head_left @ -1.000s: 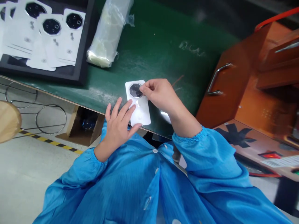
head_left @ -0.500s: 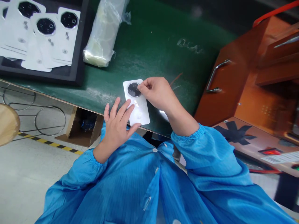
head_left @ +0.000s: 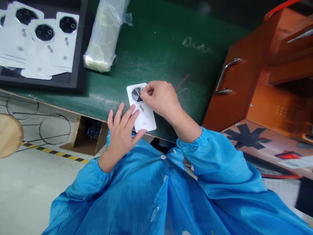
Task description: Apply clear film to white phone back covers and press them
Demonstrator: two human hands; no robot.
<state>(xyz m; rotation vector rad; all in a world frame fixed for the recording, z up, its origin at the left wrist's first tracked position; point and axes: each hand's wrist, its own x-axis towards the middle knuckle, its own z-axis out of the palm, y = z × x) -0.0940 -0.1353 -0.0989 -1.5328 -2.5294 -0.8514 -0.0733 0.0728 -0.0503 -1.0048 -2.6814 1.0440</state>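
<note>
A white card-like panel (head_left: 147, 120) with a dark octagonal patch (head_left: 136, 94) near its top lies at the green table's front edge. My left hand (head_left: 121, 130) rests with fingers spread on the panel's left side. Over the right edge of the dark patch, the thumb and forefinger of my right hand (head_left: 160, 99) are pinched together. Whatever may be between those fingertips is too small to make out. A thin pale line crosses the patch beside them.
A black tray (head_left: 79, 62) at the upper left holds several similar white panels (head_left: 65, 49). Beside it lies a plastic-wrapped bundle (head_left: 104, 36). An orange cabinet (head_left: 234, 81) with a metal handle stands at the right. A round wooden stool (head_left: 9, 135) is at the lower left.
My right hand has shifted slightly left over the dark patch, where a pale line now shows. My left hand has stayed on the panel. The whole view has shifted a little.
</note>
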